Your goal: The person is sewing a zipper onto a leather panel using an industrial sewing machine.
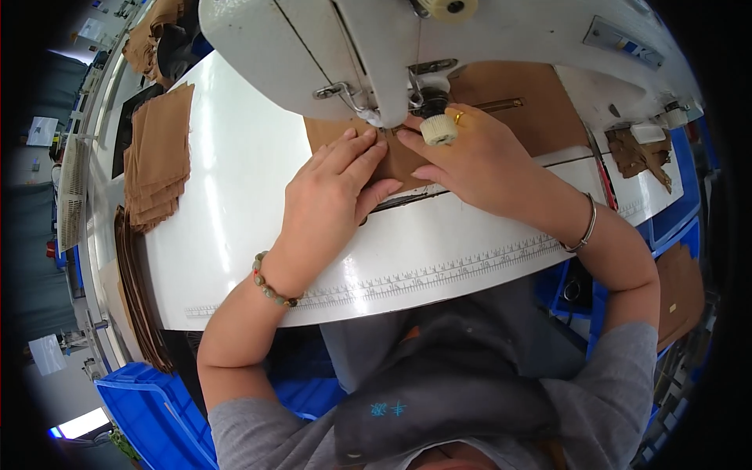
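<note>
A brown cloth piece (pixel 517 102) lies under the head of a white sewing machine (pixel 533 31), with a dark slit or zipper-like strip (pixel 497 105) on its right part. Left of the needle area, my left hand (pixel 333 180) rests on the cloth, fingers stretched forward and thumb apart. From the right, my right hand (pixel 478 157) reaches to the cloth with index finger and thumb spread. A cream knob (pixel 439 130) on the machine covers part of its fingers. Both sets of fingertips are close to the presser foot area, where the needle is hard to make out.
A stack of brown cloth pieces (pixel 160 149) sits on the white table (pixel 235 235) at left. More brown pieces (pixel 133 290) hang at its left edge. A printed ruler (pixel 439 274) runs along the front. Scraps (pixel 638 153) lie at right; a blue bin (pixel 157 407) stands lower left.
</note>
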### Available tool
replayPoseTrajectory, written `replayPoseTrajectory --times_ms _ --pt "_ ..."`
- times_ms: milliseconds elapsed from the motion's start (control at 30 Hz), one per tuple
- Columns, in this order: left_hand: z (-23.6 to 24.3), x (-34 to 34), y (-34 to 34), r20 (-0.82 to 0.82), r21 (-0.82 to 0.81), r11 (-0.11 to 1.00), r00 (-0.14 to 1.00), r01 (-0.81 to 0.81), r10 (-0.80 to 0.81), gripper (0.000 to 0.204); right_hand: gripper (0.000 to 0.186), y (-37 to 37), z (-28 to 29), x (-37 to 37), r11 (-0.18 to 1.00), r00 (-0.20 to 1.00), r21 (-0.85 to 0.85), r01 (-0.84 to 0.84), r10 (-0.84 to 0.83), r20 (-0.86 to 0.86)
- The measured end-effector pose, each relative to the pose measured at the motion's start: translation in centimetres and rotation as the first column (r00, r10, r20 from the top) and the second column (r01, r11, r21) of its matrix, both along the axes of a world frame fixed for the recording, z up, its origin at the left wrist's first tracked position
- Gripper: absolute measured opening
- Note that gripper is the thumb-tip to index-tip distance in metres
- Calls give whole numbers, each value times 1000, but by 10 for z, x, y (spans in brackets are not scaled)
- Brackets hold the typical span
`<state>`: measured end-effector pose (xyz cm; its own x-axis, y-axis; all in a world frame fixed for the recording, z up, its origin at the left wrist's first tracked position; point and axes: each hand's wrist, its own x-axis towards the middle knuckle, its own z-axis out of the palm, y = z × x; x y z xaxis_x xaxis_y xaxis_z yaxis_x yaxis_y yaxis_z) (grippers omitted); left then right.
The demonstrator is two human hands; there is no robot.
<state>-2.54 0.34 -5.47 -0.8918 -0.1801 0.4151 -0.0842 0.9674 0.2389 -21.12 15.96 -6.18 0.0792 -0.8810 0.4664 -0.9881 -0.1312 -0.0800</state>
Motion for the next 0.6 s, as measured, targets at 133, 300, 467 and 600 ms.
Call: replayPoseTrajectory --times_ms 133,300,467,600 --pt "-1 0 -1 13 -24 1000 1000 13 -13 43 40 2 -4 1 1000 1000 5 27 -28 8" --pt "-2 -1 -3 0 -26 999 999 32 -32 43 40 2 -3 3 999 999 24 42 -43 22" --pt "-2 -3 -5 18 -15 1000 1000 15 -15 42 39 0 -4 2 999 999 -5 38 -38 24" --pt "-1 -4 -4 12 -25 1000 1000 16 -15 42 39 0 -6 2 999 999 -6 38 -38 10"
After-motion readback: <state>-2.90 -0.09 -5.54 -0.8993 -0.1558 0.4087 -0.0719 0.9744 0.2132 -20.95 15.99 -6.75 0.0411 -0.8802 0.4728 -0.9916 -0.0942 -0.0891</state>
